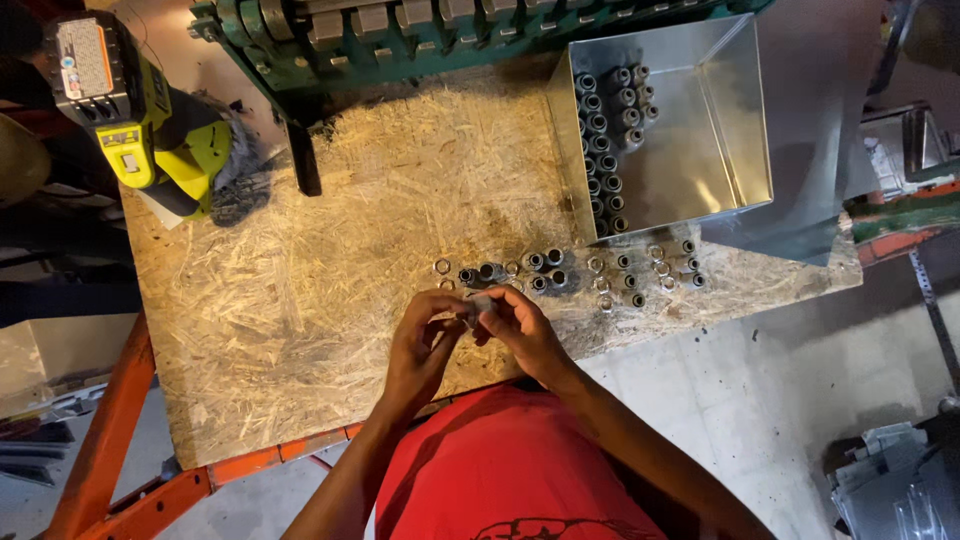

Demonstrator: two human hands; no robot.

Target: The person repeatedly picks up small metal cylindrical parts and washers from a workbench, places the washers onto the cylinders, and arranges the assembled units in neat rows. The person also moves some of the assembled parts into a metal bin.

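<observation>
My left hand and my right hand meet above the near edge of a chipboard bench top. Between their fingertips they pinch a small grey metal fitting. Just beyond the hands, several short metal fittings and loose nuts lie in a row on the board. A shiny sheet-metal box stands further back on the right, with several more fittings stacked along its left inner wall.
A yellow-green cordless drill lies at the board's far left corner. A green metal machine runs along the far edge. An orange steel frame carries the board. Concrete floor and metal scraps lie to the right.
</observation>
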